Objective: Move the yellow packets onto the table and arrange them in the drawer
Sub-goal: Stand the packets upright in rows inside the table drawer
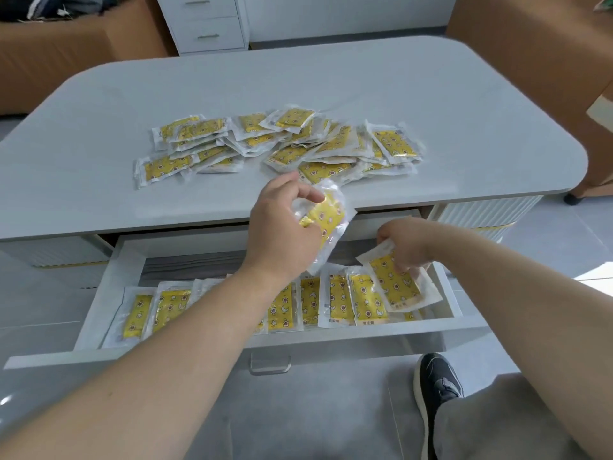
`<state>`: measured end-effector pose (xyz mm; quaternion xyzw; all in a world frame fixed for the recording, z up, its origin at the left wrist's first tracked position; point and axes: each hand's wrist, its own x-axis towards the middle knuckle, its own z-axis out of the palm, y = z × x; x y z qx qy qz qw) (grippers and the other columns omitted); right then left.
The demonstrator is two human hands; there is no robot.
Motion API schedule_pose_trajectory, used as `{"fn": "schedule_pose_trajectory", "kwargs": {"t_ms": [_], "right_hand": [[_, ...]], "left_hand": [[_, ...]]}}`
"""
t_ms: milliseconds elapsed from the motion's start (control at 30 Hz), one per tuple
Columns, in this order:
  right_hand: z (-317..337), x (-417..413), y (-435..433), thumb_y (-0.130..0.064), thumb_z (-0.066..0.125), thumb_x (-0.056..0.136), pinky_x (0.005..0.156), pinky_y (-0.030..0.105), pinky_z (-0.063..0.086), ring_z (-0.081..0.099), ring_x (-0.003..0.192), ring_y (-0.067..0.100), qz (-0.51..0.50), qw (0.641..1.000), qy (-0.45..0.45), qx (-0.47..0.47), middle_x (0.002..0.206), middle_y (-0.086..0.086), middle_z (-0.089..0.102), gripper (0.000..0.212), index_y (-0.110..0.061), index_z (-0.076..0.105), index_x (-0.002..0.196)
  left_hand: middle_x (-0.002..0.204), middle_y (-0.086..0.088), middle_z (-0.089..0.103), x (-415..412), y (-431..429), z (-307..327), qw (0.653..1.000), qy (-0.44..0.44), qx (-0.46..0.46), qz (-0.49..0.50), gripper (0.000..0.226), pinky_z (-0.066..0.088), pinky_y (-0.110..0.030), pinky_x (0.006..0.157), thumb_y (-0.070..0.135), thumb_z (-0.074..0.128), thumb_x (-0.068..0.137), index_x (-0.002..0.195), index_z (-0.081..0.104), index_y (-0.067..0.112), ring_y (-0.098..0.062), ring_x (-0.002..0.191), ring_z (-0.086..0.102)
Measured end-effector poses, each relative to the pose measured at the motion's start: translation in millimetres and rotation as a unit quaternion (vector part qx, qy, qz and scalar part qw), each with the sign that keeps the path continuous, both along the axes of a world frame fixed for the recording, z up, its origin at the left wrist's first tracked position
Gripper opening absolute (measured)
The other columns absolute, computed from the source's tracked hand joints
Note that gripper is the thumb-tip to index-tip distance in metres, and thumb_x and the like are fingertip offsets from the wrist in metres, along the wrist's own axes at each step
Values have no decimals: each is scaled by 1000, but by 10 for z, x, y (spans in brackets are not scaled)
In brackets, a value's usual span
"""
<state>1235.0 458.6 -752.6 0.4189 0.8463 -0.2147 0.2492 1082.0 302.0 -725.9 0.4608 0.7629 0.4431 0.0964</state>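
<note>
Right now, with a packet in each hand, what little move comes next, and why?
Probably the right hand should lay its yellow flower-print plastic packet at the right end of the row of packets in the open white drawer, then let go. It hangs tilted above that spot, while the left hand holds another packet higher.

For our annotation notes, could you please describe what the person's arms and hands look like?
The left arm and right arm are bare, with no sleeves in view. The left hand and right hand wear no gloves; no watch, ring or bracelet shows.
</note>
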Motion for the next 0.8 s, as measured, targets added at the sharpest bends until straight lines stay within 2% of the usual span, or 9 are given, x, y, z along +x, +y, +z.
{"fn": "schedule_pose_trajectory", "kwargs": {"t_ms": [100, 167, 267, 367, 400, 500, 667, 733, 800], "right_hand": [[-167, 7, -18, -6, 68, 86, 55, 25, 51, 65, 80, 22, -5, 1000, -25, 17, 96, 5, 62, 50, -12, 57, 135], [-263, 15, -61, -21, 73, 86, 57, 24, 45, 60, 79, 20, 33, 996, -50, 68, 83, -1, 60, 33, -9, 66, 116], [-354, 42, -122, -38, 77, 85, 69, 29, 47, 59, 82, 17, 71, 984, -88, 139, 84, -4, 61, 25, -20, 61, 92], [-385, 76, -140, -29, 68, 90, 98, 35, 43, 52, 98, 22, 106, 964, -132, 205, 105, 0, 65, 12, -23, 60, 99], [-396, 86, -143, -24, 64, 91, 103, 37, 40, 51, 108, 24, 112, 959, -143, 219, 113, 2, 66, 15, -23, 63, 106], [-391, 90, -176, -20, 60, 91, 107, 38, 35, 42, 129, 29, 111, 951, -174, 232, 128, 6, 63, 31, -24, 63, 122], [-389, 101, -195, -25, 61, 90, 107, 39, 34, 36, 132, 31, 85, 953, -161, 244, 138, 10, 50, 43, -23, 57, 133], [-351, 81, -211, -20, 61, 88, 107, 41, 35, 37, 130, 32, 87, 957, -149, 233, 137, 11, 50, 42, -22, 57, 130], [-281, 24, -231, -13, 58, 87, 109, 45, 34, 39, 129, 33, 72, 970, -122, 199, 131, 10, 53, 34, -19, 58, 121]], "left_hand": [[130, 8, 61, 53, -8, 27, 996, -79, -31, -36, 44, 54, -30, 96, -2, 74, 75, 100, 62, 32, -9, 122, 59], [116, 8, 67, 56, -2, 11, 990, -122, -65, -40, 44, 59, -30, 83, 0, 75, 76, 103, 59, 31, -11, 111, 65], [108, 3, 70, 38, 11, -50, 973, -193, -127, -17, 49, 62, -45, 73, -1, 76, 74, 104, 55, 31, -18, 94, 70], [111, -4, 65, 25, 20, -123, 954, -250, -166, 13, 54, 60, -50, 81, 0, 78, 71, 109, 56, 32, -26, 97, 69], [112, -5, 65, 24, 20, -140, 949, -264, -172, 19, 55, 60, -50, 83, 2, 79, 70, 110, 56, 31, -27, 98, 69], [114, -5, 68, 4, 24, -190, 938, -294, -181, 24, 50, 61, -48, 82, 6, 81, 71, 111, 61, 29, -26, 97, 71], [99, 0, 75, -5, 4, -207, 931, -298, -209, 32, 26, 59, -30, 72, 7, 75, 87, 110, 71, 16, -16, 87, 72], [100, 0, 75, -24, 0, -243, 928, -297, -221, 46, 24, 58, -31, 77, 8, 76, 86, 109, 72, 16, -17, 91, 71], [101, -1, 74, -53, 14, -282, 929, -286, -228, 55, 21, 57, -38, 88, 8, 78, 83, 102, 72, 16, -20, 96, 70]]}}
